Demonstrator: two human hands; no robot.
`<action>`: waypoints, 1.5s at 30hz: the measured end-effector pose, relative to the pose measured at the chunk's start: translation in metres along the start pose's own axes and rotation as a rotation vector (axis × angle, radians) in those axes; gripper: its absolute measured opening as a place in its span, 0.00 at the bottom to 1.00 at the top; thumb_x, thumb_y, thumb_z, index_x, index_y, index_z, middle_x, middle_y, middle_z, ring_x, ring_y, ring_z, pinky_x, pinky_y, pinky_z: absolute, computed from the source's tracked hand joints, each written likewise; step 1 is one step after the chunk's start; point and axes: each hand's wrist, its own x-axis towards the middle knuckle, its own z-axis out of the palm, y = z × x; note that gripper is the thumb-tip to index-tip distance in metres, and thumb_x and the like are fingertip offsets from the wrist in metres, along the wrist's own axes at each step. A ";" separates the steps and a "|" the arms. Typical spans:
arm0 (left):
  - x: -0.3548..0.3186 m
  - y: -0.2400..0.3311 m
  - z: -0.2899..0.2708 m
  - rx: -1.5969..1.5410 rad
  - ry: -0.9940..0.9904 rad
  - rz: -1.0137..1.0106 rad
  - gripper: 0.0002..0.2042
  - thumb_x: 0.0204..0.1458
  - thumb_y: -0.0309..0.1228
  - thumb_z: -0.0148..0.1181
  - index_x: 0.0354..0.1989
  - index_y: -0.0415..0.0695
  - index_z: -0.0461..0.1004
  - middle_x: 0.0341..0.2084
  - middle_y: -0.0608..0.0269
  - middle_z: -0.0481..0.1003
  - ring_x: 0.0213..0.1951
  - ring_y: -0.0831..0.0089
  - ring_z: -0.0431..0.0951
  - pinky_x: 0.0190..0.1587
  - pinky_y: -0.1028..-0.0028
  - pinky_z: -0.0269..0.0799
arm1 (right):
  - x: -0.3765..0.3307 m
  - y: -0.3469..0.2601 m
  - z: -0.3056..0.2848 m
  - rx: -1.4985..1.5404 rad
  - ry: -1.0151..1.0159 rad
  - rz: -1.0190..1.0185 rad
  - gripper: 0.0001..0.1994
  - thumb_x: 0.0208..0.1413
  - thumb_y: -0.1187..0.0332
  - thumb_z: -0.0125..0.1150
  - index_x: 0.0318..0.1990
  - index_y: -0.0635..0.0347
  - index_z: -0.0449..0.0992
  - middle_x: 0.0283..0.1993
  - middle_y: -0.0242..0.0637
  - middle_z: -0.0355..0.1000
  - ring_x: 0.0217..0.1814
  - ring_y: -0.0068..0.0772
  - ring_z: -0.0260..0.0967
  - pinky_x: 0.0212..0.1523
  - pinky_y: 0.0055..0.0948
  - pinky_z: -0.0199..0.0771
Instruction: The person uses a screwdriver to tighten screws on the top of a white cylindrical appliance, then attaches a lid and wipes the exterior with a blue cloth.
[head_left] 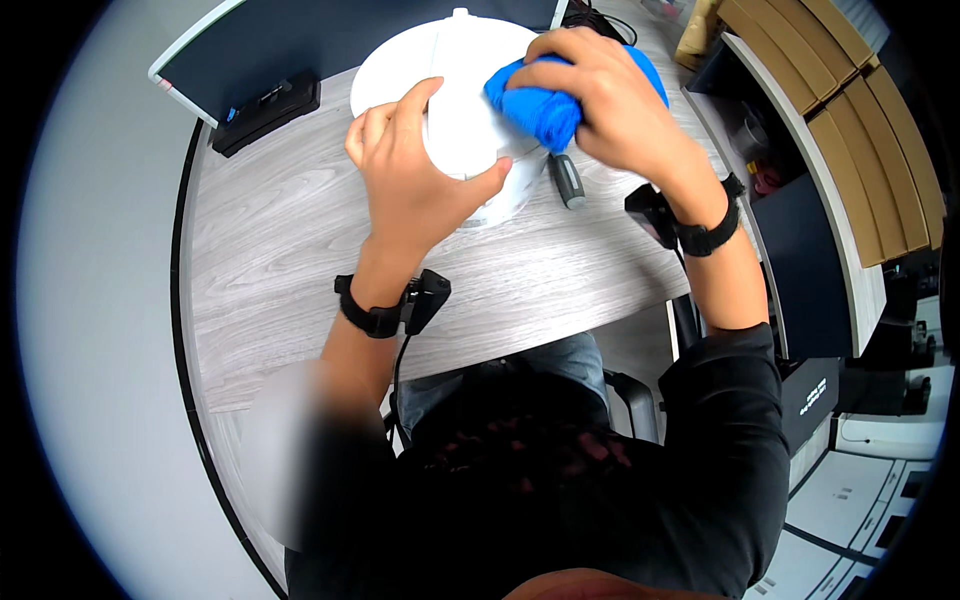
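Observation:
A white round container or appliance [462, 60] with a seam across its top stands at the far side of the desk. My left hand [410, 165] rests on its near left part, fingers spread and thumb stretched out across the near side. In my right hand [610, 100] is a bunched blue cloth [535, 112], pressed against the right part of the white top. More blue fabric shows behind that hand. Just below the cloth, next to the white thing, lies a dark grey tool handle [567, 182]; its other end is hidden.
A monitor [300, 50] stands behind on the left, with a black case [268, 112] in front of it. The wood-grain desk [270, 230] ends near my lap. Shelving [800, 150] and brown cardboard boxes [860, 150] line the right. A black cable hangs from each wrist strap.

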 end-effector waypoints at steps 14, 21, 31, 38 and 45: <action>0.002 -0.030 -0.064 -0.293 -0.401 -0.058 0.37 0.34 0.33 0.77 0.61 0.52 0.73 0.59 0.56 0.73 0.68 0.53 0.62 0.72 0.46 0.46 | 0.009 0.048 0.016 -0.087 -0.083 0.157 0.21 0.45 0.82 0.62 0.47 0.51 0.84 0.47 0.37 0.77 0.50 0.44 0.74 0.53 0.39 0.75; 0.010 0.025 -0.073 -0.012 -0.393 0.149 0.32 0.41 0.39 0.73 0.59 0.50 0.75 0.65 0.55 0.67 0.69 0.53 0.61 0.69 0.49 0.48 | 0.010 0.016 0.005 -0.068 -0.097 0.069 0.19 0.44 0.79 0.65 0.46 0.51 0.84 0.45 0.35 0.76 0.48 0.43 0.73 0.49 0.38 0.74; 0.002 0.048 -0.045 0.128 -0.352 0.206 0.24 0.50 0.45 0.68 0.55 0.51 0.79 0.56 0.65 0.76 0.59 0.62 0.71 0.66 0.52 0.50 | -0.002 0.008 -0.005 0.089 -0.065 0.039 0.19 0.44 0.80 0.63 0.45 0.53 0.83 0.44 0.38 0.76 0.49 0.47 0.72 0.49 0.39 0.73; 0.010 0.028 -0.062 0.058 -0.473 0.223 0.24 0.47 0.40 0.69 0.55 0.53 0.81 0.57 0.68 0.77 0.60 0.62 0.71 0.69 0.50 0.48 | -0.014 0.021 -0.006 0.137 -0.075 0.130 0.19 0.45 0.81 0.61 0.47 0.54 0.82 0.45 0.40 0.76 0.50 0.48 0.72 0.51 0.39 0.73; 0.016 0.006 -0.081 -0.083 -0.584 0.140 0.25 0.43 0.31 0.69 0.54 0.52 0.80 0.60 0.65 0.75 0.65 0.60 0.70 0.73 0.46 0.42 | -0.028 0.026 -0.008 0.087 -0.010 0.147 0.22 0.45 0.82 0.61 0.49 0.51 0.83 0.46 0.39 0.76 0.51 0.47 0.72 0.51 0.40 0.73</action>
